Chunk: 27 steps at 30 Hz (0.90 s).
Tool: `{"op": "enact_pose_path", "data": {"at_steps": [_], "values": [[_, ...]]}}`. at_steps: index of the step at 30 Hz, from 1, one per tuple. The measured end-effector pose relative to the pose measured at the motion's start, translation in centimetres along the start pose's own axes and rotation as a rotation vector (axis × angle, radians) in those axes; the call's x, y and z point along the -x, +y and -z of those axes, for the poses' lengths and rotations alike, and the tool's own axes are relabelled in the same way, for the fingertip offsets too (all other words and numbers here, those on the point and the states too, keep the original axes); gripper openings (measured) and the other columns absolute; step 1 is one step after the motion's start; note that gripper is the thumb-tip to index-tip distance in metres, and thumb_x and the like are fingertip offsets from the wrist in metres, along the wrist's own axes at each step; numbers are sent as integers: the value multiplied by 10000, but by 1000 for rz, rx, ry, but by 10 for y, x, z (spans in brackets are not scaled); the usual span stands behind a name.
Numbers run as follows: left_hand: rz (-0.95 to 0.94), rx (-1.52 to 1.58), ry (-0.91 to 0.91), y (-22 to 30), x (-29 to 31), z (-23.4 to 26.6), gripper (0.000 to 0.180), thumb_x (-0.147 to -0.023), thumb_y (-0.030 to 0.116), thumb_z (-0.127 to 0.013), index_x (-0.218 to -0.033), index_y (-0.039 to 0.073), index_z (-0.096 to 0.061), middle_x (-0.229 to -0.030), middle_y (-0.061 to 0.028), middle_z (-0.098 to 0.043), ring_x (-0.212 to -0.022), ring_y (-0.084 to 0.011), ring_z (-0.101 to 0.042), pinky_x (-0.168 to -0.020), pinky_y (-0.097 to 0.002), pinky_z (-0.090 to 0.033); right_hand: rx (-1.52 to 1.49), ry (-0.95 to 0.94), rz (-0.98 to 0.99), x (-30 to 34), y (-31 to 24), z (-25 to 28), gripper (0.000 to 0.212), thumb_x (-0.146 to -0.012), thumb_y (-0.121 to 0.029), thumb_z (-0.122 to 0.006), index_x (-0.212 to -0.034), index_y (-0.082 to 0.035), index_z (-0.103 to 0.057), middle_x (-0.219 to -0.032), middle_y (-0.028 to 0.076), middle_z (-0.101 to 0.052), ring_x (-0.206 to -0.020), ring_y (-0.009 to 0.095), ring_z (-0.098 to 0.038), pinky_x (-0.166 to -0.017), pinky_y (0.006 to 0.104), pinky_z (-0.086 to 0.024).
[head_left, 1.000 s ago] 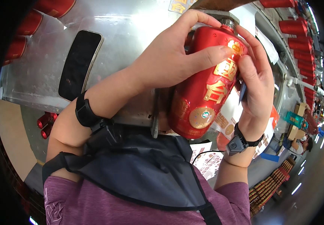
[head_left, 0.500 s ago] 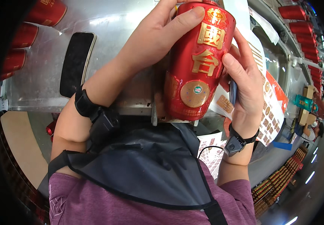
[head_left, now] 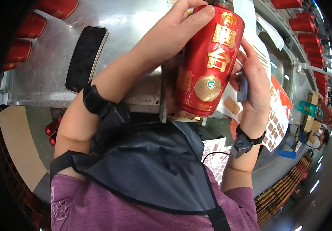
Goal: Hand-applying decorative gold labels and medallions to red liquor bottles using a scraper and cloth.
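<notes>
A glossy red bottle (head_left: 198, 50) with raised gold characters and a round gold medallion leans slightly over the near edge of the metal worktable. Its dark neck points away from me. My left hand (head_left: 187, 27) is wrapped round the bottle's upper left side, thumb near the shoulder, other fingers partly hidden behind it. At the bottle's right side, my right hand (head_left: 257, 82) has its fingers curled, a small blue-grey object (head_left: 243, 88) held against the palm. Some of its fingertips reach behind the bottle's edge. What the blue-grey object is, I cannot make out.
A dark-screened phone (head_left: 86, 59) lies on the metal worktable (head_left: 131, 29). Several red containers (head_left: 33, 25) stand at the far left. Sticker sheets (head_left: 275, 129) lie right of my right hand, more printed sheets (head_left: 214, 152) below. Red bottles (head_left: 308, 39) line the right; another person (head_left: 316, 139) sits beyond.
The bottle has shifted a little right and away from me, tilting slightly more. My right thumb has come off its face, showing more of the blue-grey object. My left hand moved along with the bottle.
</notes>
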<state>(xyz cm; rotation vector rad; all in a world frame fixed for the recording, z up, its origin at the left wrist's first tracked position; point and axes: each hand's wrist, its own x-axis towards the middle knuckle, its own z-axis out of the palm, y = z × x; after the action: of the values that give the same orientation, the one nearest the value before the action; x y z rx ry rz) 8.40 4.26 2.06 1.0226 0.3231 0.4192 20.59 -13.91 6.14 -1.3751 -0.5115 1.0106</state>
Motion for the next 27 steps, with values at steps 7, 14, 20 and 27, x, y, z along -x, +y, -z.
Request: {"op": "enact_pose_path", "data": {"at_steps": [7,14,20,27], "values": [[-147,-154,-57,-19,40,-2,1077,-843,463,-778,-1527,-118,-182,-1342,-250,-578,-1222,-291,-609,-1046,-380,-477,251,180,233,-2,-43,6,449,-962,9,-606,-1395,62,-500,-1208,152,-664,-1130,171,-631,-996,327,-495],[-217,-292,-67,-31,36,8,1130,-827,486,-791,-1536,-126,-159,-1375,-288,-553,-1258,-326,-593,-1064,-381,-454,652,101,189,-20,-82,-39,360,-826,25,-784,-1169,49,-678,-996,66,-734,-873,94,-675,-780,224,-545],[-250,-314,-38,-35,38,9,1139,-827,487,-788,-1562,-86,-134,-1457,-282,-481,-1303,-339,-557,-1092,-380,-429,799,14,293,-35,-90,-43,321,-810,-3,-820,-1107,57,-713,-976,66,-745,-860,98,-683,-722,218,-539],[-258,-472,-40,-24,43,7,1139,-831,502,-772,-1571,-66,-119,-1464,-282,-471,-1301,-362,-555,-1088,-390,-434,696,19,316,-41,-93,-32,318,-839,-3,-798,-1129,69,-687,-984,73,-746,-840,89,-686,-745,211,-540]]}}
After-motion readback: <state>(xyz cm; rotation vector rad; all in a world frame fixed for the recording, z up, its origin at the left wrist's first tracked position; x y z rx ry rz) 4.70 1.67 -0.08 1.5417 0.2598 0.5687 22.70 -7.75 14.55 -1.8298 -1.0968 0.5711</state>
